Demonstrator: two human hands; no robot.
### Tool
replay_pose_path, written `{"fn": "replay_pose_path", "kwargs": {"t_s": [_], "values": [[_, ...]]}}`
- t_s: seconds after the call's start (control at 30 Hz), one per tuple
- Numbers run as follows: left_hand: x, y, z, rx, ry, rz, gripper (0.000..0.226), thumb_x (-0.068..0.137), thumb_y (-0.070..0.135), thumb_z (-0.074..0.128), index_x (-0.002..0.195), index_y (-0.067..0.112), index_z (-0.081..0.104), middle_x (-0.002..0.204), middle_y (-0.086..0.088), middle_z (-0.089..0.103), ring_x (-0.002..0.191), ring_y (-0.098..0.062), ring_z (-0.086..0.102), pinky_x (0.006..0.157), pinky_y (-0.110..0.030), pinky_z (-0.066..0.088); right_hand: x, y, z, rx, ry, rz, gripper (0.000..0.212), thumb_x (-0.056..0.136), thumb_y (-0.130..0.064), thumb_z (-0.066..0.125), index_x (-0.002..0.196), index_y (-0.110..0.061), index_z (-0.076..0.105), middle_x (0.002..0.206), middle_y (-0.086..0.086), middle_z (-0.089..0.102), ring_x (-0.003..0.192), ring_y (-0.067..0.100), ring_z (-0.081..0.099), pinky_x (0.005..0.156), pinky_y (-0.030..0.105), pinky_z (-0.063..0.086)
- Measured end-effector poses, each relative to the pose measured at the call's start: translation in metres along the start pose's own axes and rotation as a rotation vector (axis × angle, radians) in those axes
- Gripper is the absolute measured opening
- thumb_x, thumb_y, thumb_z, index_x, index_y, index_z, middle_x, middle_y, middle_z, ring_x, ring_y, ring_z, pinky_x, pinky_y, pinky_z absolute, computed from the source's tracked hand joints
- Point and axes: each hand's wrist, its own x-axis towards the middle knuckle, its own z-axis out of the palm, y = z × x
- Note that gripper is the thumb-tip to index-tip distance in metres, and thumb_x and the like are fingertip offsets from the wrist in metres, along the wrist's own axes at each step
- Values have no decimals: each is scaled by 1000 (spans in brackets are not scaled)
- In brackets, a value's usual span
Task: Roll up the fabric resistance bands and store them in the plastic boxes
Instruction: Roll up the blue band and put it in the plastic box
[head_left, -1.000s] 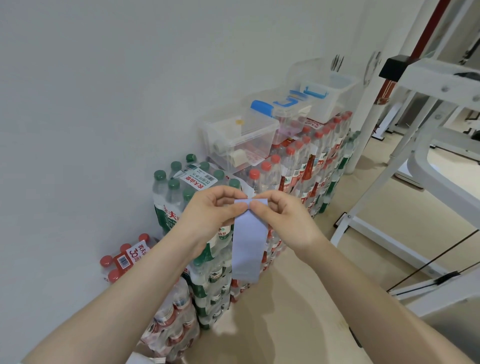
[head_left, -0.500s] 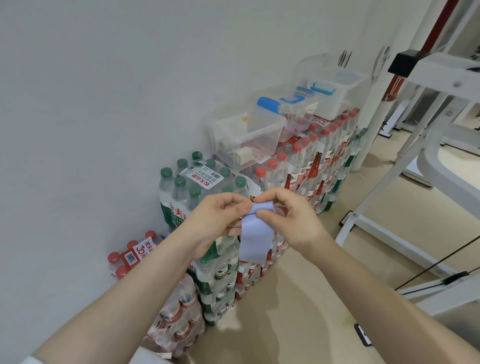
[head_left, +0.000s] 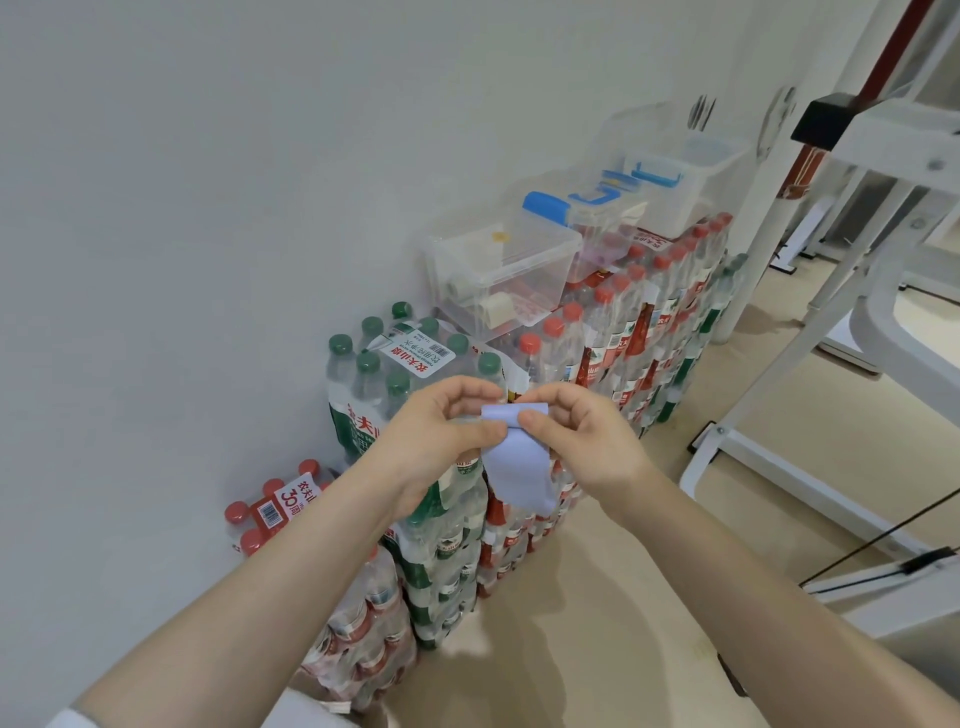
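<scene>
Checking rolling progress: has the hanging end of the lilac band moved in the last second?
Yes. The lilac band hangs shorter, its loose end drawn up toward both hands against the stacked bottle packs.

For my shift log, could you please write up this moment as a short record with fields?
band: lavender fabric band, top end rolled, tail hanging free
left hand: left hand pinches the roll's left end
right hand: right hand pinches the roll's right end
nearest box: clear plastic box, open, holding pale rolls
box support: stacked bottled water packs
further boxes: blue-handled boxes behind
progress: band partly rolled, not yet boxed
</scene>
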Motion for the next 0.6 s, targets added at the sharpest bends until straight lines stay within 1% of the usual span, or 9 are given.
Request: {"fn": "replay_pose_path", "kwargs": {"t_s": [0.03, 0.1, 0.2, 0.3, 0.37, 0.4, 0.47, 0.53, 0.6], "values": [[0, 0, -1, -31, -28, -48, 16, 85, 6, 61, 99, 14, 62, 93, -4, 67, 79, -14, 64, 75, -24, 54, 1, 0, -1, 0, -4, -6, 15, 89, -8, 57, 87, -21, 62, 85, 23, 65, 74, 26, 56, 69, 41, 45], [1, 0, -2, -66, -67, -120, 18, 91, 19, 55, 104, 9, 63, 95, -7, 71, 79, -14, 67, 75, -23, 56, 1, -1, -2, 10, -11, -9, 21, 88, -4, 57, 84, -24, 61, 82, 9, 66, 76, 22, 58, 72, 40, 45], [3, -1, -3, -80, -74, -138, 22, 93, 17, 51, 105, 6, 65, 97, -13, 71, 78, -15, 69, 73, -24, 57, 1, -2, -3, 2, -31, -25, 26, 87, 1, 57, 85, -24, 61, 82, 0, 63, 76, 16, 56, 73, 35, 47], [4, -3, -3, -129, -45, -105, 14, 89, 8, 56, 99, 4, 65, 89, -10, 71, 74, -14, 69, 71, -22, 58, 2, -1, -4, 30, -27, -17, 28, 87, 2, 56, 88, -26, 60, 86, 3, 61, 81, 15, 55, 76, 33, 47], [5, -3, -3, -163, -26, -74, 13, 85, 1, 59, 96, 6, 64, 81, -5, 70, 69, -11, 68, 66, -18, 56, 3, 0, -3, 20, -26, -10, 22, 89, -9, 57, 95, -30, 58, 92, 14, 60, 86, 17, 54, 80, 34, 46], [6, -3, -3, -161, -13, -61, 15, 83, -1, 61, 94, 7, 65, 79, -4, 70, 69, -10, 67, 65, -17, 56, 3, -1, -2, 21, -17, 5, 17, 89, -17, 58, 98, -31, 56, 94, 17, 59, 86, 17, 54, 79, 32, 46], [7, -3, -3, -140, 8, -33, 17, 80, -3, 63, 90, 10, 65, 75, -1, 70, 66, -8, 66, 65, -16, 55, 3, -2, 0, 12, 15, 44, 5, 91, -26, 55, 95, -26, 57, 89, 6, 61, 80, 14, 57, 69, 23, 47], [7, -3, -3, -107, 21, 2, 18, 78, -4, 66, 87, 12, 67, 72, 1, 70, 63, -6, 66, 63, -15, 54, 5, -2, -1, -19, 35, 49, 13, 92, -26, 52, 93, -16, 61, 83, 0, 62, 73, 11, 58, 61, 19, 46], [7, -2, -3, -52, 17, 57, 20, 74, -5, 69, 84, 13, 67, 73, -2, 69, 63, -6, 66, 64, -16, 54, 6, -4, -4, 23, -3, 57, 19, 93, -22, 51, 97, -8, 64, 84, 2, 65, 70, 9, 60, 62, 18, 48]]}}
